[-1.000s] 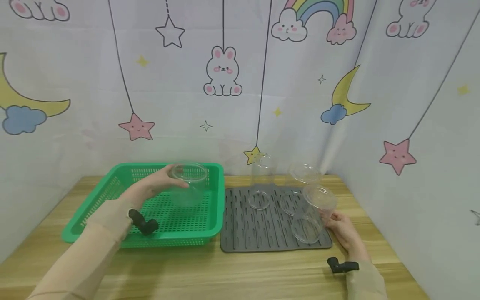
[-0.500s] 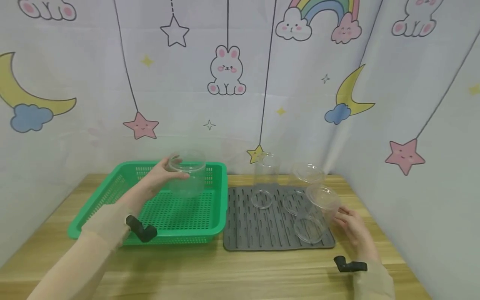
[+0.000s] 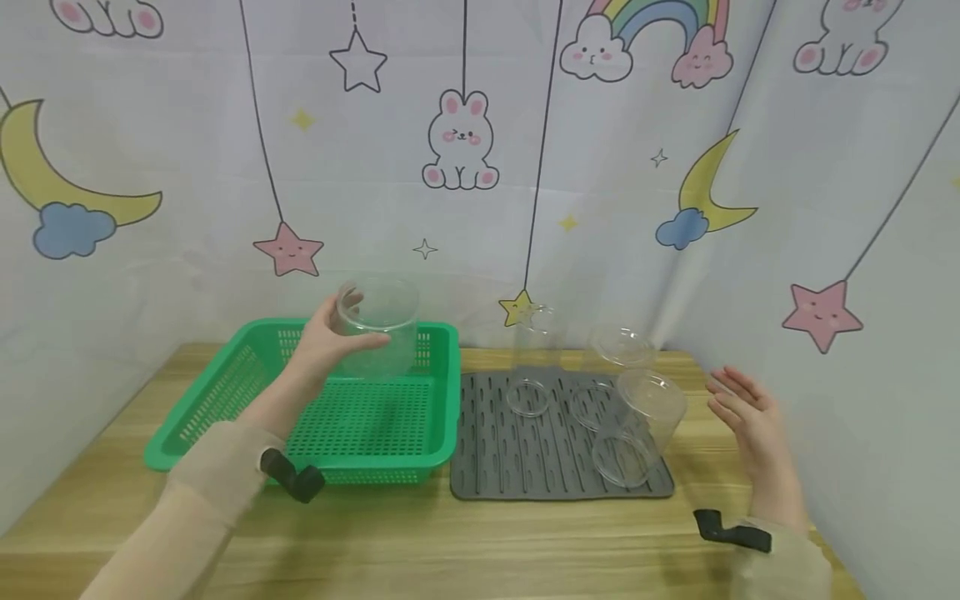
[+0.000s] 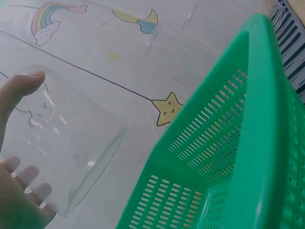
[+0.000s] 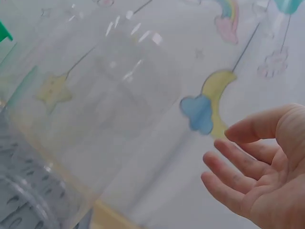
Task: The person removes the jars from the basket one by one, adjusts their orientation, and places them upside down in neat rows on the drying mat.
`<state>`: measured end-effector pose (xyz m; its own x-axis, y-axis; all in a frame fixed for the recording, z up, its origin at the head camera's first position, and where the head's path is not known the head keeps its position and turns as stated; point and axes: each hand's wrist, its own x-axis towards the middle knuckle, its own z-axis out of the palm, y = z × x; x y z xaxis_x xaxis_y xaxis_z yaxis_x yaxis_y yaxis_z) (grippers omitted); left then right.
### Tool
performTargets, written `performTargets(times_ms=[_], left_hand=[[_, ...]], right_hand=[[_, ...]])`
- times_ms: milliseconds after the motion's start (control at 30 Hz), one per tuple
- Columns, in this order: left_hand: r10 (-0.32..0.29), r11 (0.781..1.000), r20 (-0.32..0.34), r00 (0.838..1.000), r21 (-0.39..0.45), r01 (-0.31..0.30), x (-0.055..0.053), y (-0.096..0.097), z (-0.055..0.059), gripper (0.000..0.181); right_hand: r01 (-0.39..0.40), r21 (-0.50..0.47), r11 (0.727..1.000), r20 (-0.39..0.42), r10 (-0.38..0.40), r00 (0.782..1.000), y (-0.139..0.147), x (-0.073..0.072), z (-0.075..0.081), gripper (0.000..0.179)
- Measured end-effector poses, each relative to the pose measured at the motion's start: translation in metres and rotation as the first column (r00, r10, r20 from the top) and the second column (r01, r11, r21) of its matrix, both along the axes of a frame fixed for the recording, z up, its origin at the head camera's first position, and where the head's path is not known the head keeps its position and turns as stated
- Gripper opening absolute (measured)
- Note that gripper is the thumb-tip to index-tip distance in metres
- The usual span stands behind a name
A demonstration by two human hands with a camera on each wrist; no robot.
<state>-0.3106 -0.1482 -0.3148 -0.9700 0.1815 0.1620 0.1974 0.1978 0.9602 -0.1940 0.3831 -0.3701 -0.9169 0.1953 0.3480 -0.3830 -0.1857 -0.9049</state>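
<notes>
Over the green basket, my left hand (image 3: 318, 346) grips a wide clear jar (image 3: 382, 354) by its side, the thumb in front and fingers behind. In the left wrist view that jar (image 4: 71, 138) tilts between thumb and fingers. To the right of the grey mat, my right hand (image 3: 761, 429) is raised with fingers spread loosely and nothing in it. Nearest to it stands a clear jar (image 3: 660, 421) at the mat's front right corner, apart from the fingers. Behind that jar is another clear jar (image 3: 600, 379), and a narrower one (image 3: 534, 362) stands farther left.
The green basket (image 3: 453, 408) with slotted walls sits on the wooden table (image 3: 420, 533), left of the ridged grey mat (image 3: 498, 467). A white curtain (image 3: 390, 183) printed with rabbits, stars and moons hangs close behind.
My left hand has lifted the wide jar higher, from down in the basket to above its rim. My right hand has moved away from the front right jar, up and to the right.
</notes>
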Motion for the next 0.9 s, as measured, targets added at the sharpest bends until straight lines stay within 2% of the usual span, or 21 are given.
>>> performTargets(times_ms=[133, 300, 467, 600, 800, 900], left_hand=[[0.073, 0.997, -0.100, 0.992, 0.006, -0.073, 0.010, 0.010, 0.008, 0.100], [0.148, 0.985, -0.190, 0.971, -0.056, -0.161, 0.025, 0.023, 0.016, 0.103], [0.183, 0.965, -0.299, 0.937, -0.126, -0.228, 0.038, 0.037, 0.019, 0.105], [0.176, 0.955, -0.405, 0.897, -0.152, -0.256, 0.047, 0.050, 0.017, 0.107], [0.116, 0.949, -0.548, 0.829, -0.186, -0.256, 0.062, 0.070, 0.011, 0.108], [0.083, 0.946, -0.582, 0.809, -0.209, -0.247, 0.071, 0.081, 0.009, 0.108]], right_hand=[[0.024, -0.027, 0.999, -0.106, -0.027, 0.994, -0.008, 0.011, 0.020, 0.040], [0.060, -0.008, 0.998, -0.171, -0.060, 0.983, -0.019, 0.020, 0.040, 0.040], [0.081, 0.010, 0.997, -0.206, -0.077, 0.975, -0.037, 0.025, 0.056, 0.041], [0.085, 0.025, 0.996, -0.216, -0.077, 0.973, -0.055, 0.028, 0.065, 0.041], [0.072, 0.097, 0.993, -0.199, -0.052, 0.979, -0.084, 0.028, 0.073, 0.040], [0.049, 0.148, 0.988, -0.207, -0.018, 0.978, -0.100, 0.027, 0.075, 0.042]])
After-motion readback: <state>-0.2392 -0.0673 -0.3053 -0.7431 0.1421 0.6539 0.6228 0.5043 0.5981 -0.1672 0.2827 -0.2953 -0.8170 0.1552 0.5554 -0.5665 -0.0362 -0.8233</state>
